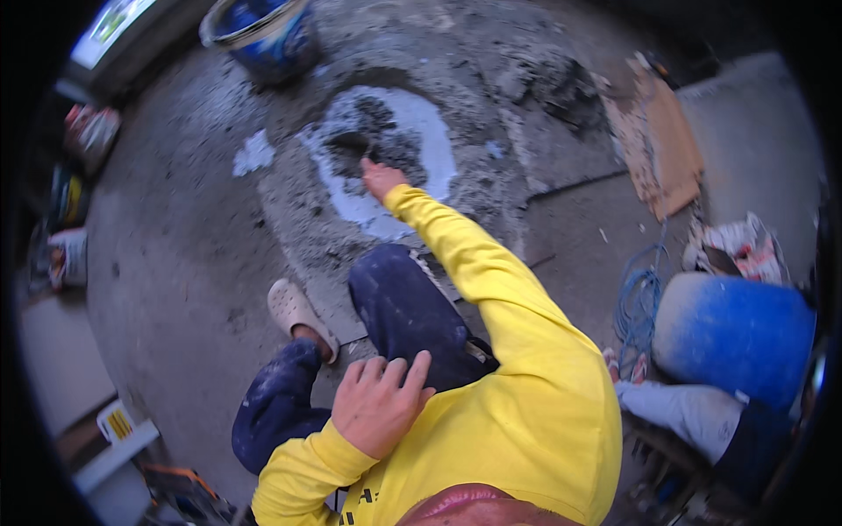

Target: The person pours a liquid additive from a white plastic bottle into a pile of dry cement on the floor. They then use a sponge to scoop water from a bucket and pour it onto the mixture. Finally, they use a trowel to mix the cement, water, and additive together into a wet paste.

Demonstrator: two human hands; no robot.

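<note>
My right hand (pixel 382 179) reaches forward in a yellow sleeve and is closed on the handle of a trowel. The dark trowel blade (pixel 350 142) rests at a heap of wet grey mortar (pixel 401 148). Around the heap lies a pool of whitish liquid (pixel 439 141), ringed by grey sandy mix (pixel 477 191) on a board or sheet on the floor. My left hand (pixel 383 401) is near my body above my thigh, fingers apart and slightly bent, with nothing in it. The fingers of the right hand partly hide the trowel's handle.
A blue bucket (pixel 276 49) stands beyond the mix. At the right are a broken brown board (pixel 664 138), a coiled blue rope (pixel 637 296), a blue barrel (pixel 737 335) and another person's legs (pixel 684 411). Bags (pixel 68 256) line the left side.
</note>
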